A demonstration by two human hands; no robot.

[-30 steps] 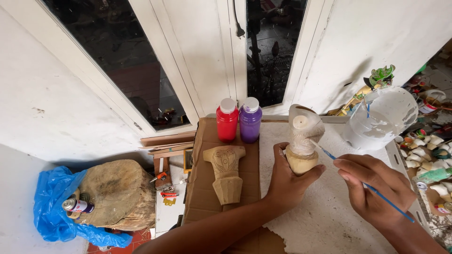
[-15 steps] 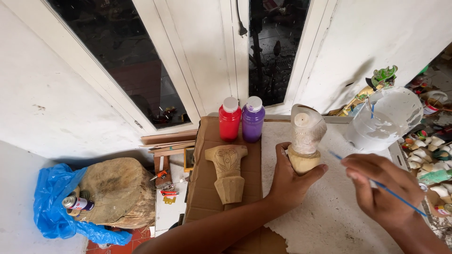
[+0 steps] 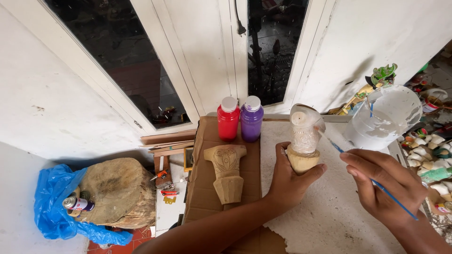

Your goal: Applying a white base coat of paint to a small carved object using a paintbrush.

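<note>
My left hand (image 3: 292, 181) grips the bare wooden base of a carved wooden figure (image 3: 303, 136), holding it upright over the white-stained table (image 3: 329, 221). The figure's upper part is coated white. My right hand (image 3: 386, 188) pinches a thin blue paintbrush (image 3: 367, 176), whose tip touches the figure's right side near the top. A second carved wooden piece (image 3: 227, 171), unpainted, lies on a sheet of cardboard (image 3: 200, 193) just left of my left hand.
A red paint bottle (image 3: 228, 118) and a purple one (image 3: 252, 118) stand at the cardboard's far end. A cut plastic tub of white paint (image 3: 388, 117) sits at the right. Small painted figures (image 3: 431, 155) crowd the right edge. A tree stump (image 3: 120, 193) and blue plastic bag (image 3: 54, 202) lie on the floor at left.
My right hand has brought the brush tip up from the figure's lower right side to its upper right side. The left hand keeps its hold on the figure.
</note>
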